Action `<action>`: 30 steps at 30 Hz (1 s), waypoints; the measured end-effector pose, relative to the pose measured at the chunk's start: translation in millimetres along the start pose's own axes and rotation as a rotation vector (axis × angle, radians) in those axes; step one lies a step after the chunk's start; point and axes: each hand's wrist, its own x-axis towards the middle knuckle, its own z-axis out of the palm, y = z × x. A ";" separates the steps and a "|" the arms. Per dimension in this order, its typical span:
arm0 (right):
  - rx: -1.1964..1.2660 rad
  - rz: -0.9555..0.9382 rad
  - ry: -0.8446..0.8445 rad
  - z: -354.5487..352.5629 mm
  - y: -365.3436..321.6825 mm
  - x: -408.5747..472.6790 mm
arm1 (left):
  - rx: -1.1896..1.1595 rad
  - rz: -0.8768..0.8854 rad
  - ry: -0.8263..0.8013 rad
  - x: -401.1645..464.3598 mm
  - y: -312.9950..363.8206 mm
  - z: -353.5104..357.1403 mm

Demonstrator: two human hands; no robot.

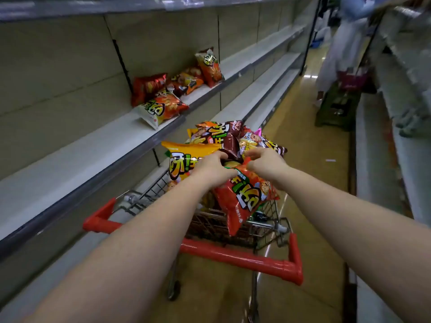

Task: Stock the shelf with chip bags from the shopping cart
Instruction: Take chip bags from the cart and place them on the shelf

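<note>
A wire shopping cart point(272, 264) with a red handle stands in front of me, heaped with chip bags. My left hand point(213, 167) and my right hand point(264, 163) both reach into the heap and meet over its middle. My right hand pinches the top edge of a red chip bag point(242, 201) that hangs over the cart's near side. My left hand grips a dark brown bag point(231, 145) beside a yellow bag point(184, 157). On the shelf point(93, 145) to the left lie several chip bags point(163, 106), one standing upright point(210, 66) against the back panel.
Bare shelf boards run along the left, above and below the stocked one. A person in white point(338, 54) stands down the aisle on the right by a green stool point(335, 108). More shelving lines the right side. The tan floor runs ahead past the cart.
</note>
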 end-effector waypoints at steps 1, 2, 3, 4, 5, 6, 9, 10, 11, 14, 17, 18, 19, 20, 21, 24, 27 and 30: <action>-0.065 -0.023 -0.034 -0.2 -1.5 2.7 | 0.042 0.001 -0.051 3.1 1.6 -1.0; -0.106 -0.050 -0.061 -0.6 -2.1 6.1 | 0.099 0.001 -0.098 8.3 1.5 -0.1; -0.143 -0.062 -0.104 -1.7 -1.9 8.1 | 0.136 -0.014 -0.150 11.6 0.9 0.0; -0.170 -0.076 -0.150 -4.0 -2.3 9.1 | 0.152 -0.034 -0.196 14.6 0.4 -1.0; -0.235 -0.101 -0.194 -5.2 -2.3 11.7 | 0.183 -0.044 -0.235 17.8 1.4 0.3; -0.292 -0.124 -0.234 -6.4 -0.6 15.0 | 0.215 -0.054 -0.265 19.9 0.8 2.5; -0.360 -0.158 -0.355 -9.3 0.7 26.2 | 0.287 -0.087 -0.275 24.6 -2.1 6.8; -0.380 -0.176 -0.391 -9.6 1.2 30.7 | 0.299 -0.097 -0.262 24.8 -3.4 8.0; -0.408 -0.200 -0.425 -9.5 1.9 34.7 | 0.312 -0.106 -0.243 24.9 -4.8 10.2; -0.487 -0.285 -0.490 -8.2 3.7 44.1 | 0.355 -0.144 -0.206 24.2 -5.4 16.3; -0.534 -0.349 -0.521 -8.7 6.4 51.8 | 0.358 -0.200 -0.183 23.8 -2.3 21.2; -0.542 -0.365 -0.534 -9.4 6.8 53.9 | 0.356 -0.208 -0.170 24.1 -1.6 22.8; -0.551 -0.384 -0.549 -10.4 6.5 55.9 | 0.352 -0.211 -0.149 24.1 -1.1 24.1; -0.567 -0.406 -0.567 -12.1 5.7 57.2 | 0.347 -0.211 -0.129 23.7 -0.5 24.7; -0.588 -0.424 -0.589 -14.3 4.5 58.5 | 0.347 -0.208 -0.113 22.4 0.9 24.6; -0.627 -0.430 -0.678 -23.9 -2.8 60.8 | 0.399 -0.166 -0.122 16.6 7.5 20.5; -0.704 -0.418 -0.762 -34.5 -11.6 63.6 | 0.495 -0.079 -0.170 8.2 20.4 11.3; -0.687 -0.391 -0.864 -41.5 -18.3 63.9 | 0.620 0.027 -0.147 0.3 35.2 -3.2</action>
